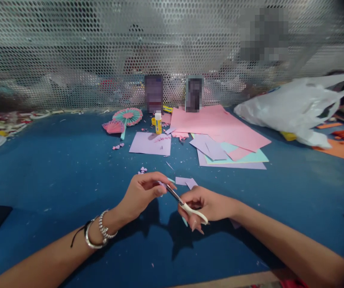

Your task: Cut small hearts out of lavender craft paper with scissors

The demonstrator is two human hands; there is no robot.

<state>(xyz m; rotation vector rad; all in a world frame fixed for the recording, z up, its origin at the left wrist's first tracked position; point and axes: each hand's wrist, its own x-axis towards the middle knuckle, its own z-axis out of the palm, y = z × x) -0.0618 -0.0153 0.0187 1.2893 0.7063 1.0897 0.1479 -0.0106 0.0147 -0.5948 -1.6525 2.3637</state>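
My right hand is closed round the white handles of a pair of scissors. The dark blades point up and left to the fingertips of my left hand. That hand pinches a small piece of purple paper, mostly covered by the fingers, at the blade tips. Just beyond the hands lie purple paper strips and a little group of small purple cut-outs. A purple sheet with pink bits on it lies farther back, beside an upright yellow glue stick.
Large pink paper overlaps purple and mint sheets at the back right. A white plastic bag stands beyond them. Pink and mint folded paper fans lie back left. Perforated metal mesh borders the blue table.
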